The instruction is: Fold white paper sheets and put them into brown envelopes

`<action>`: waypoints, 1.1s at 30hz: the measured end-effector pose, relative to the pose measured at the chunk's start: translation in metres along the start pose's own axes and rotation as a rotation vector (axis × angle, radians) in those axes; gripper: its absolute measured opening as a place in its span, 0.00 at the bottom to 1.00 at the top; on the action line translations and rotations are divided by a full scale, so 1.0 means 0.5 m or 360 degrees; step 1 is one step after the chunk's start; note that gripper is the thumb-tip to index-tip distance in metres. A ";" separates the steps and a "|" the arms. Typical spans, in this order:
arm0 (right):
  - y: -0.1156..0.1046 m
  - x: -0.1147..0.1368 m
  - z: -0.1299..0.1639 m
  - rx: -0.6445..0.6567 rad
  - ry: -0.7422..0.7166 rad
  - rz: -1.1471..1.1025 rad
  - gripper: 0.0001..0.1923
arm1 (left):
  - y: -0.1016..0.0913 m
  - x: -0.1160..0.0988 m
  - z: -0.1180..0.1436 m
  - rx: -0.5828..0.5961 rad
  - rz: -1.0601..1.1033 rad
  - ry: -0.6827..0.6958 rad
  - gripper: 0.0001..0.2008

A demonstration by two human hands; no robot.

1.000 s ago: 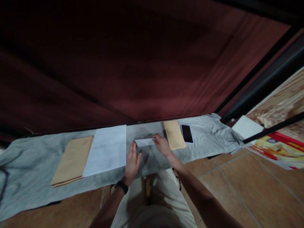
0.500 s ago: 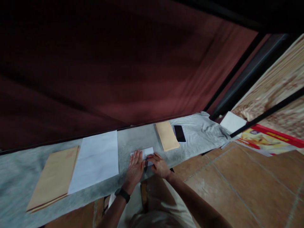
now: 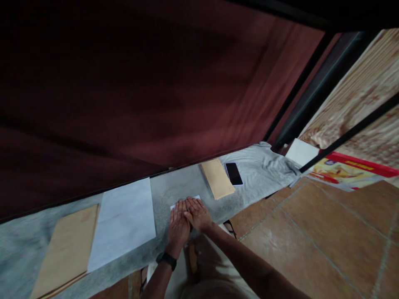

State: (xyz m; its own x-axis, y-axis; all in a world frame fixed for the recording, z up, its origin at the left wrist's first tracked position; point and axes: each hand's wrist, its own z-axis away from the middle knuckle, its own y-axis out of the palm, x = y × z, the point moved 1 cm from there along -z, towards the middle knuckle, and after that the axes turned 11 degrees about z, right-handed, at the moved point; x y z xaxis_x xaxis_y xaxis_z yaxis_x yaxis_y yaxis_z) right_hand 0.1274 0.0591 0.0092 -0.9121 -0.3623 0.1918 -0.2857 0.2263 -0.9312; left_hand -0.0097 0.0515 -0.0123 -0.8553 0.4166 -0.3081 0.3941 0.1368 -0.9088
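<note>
Both palms press down on a small folded piece of white paper point(image 3: 197, 197) on the grey cloth point(image 3: 168, 189); only its far edge and corners show. My left hand point(image 3: 178, 224) lies flat over its left part, fingers stretched out. Beside it my right hand point(image 3: 198, 214) is also flat, covering the right part, its thumb touching the left hand. To the left is a large white sheet of paper point(image 3: 124, 222), overlapping a big brown envelope point(image 3: 68, 245). Smaller brown envelopes point(image 3: 217, 178) lie to the right of my hands.
A phone point(image 3: 233, 173) lies just right of the small envelopes. Behind the cloth-covered surface stands a dark red panel point(image 3: 187, 124). At the far right are a black metal bar point(image 3: 349, 143), a white box point(image 3: 301, 153), a red and yellow printed package point(image 3: 346, 172) and the tiled floor point(image 3: 296, 232).
My right hand has gone from bent fingers at the paper's right side to lying flat on it, against my left hand. The view has shifted slightly.
</note>
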 end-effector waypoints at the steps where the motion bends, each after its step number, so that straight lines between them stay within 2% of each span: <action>1: 0.001 -0.006 0.004 -0.0014 0.0011 0.0020 0.29 | -0.004 0.000 -0.001 -0.0003 0.0008 -0.0013 0.29; 6: -0.001 -0.038 0.023 -0.0069 0.0025 0.0109 0.31 | -0.018 0.009 0.005 -0.0054 0.0083 -0.0119 0.29; 12: -0.005 -0.063 0.037 -0.0055 0.0083 0.0197 0.31 | -0.027 0.022 0.023 -0.0221 0.0088 -0.0187 0.30; 17: -0.008 -0.074 0.045 -0.0090 0.0142 0.0213 0.30 | -0.040 0.023 0.029 -0.0242 0.0086 -0.0219 0.30; 28: -0.015 -0.091 0.055 -0.0083 0.0209 0.0205 0.29 | -0.045 0.029 0.038 -0.0315 0.0128 -0.0303 0.30; 31: -0.025 -0.081 0.050 -0.0086 0.0222 0.0169 0.29 | -0.052 0.018 0.033 -0.0353 0.0144 -0.0280 0.30; 33: -0.033 -0.063 0.045 -0.0080 0.0172 0.0120 0.29 | -0.054 0.001 0.028 -0.0309 0.0177 -0.0221 0.30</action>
State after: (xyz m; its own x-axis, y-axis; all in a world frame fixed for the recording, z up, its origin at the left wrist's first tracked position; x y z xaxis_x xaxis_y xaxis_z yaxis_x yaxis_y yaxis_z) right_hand 0.1672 0.0466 0.0116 -0.9571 -0.2436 0.1567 -0.2271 0.2955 -0.9280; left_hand -0.0256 0.0354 0.0082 -0.8358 0.3132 -0.4508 0.5339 0.2727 -0.8004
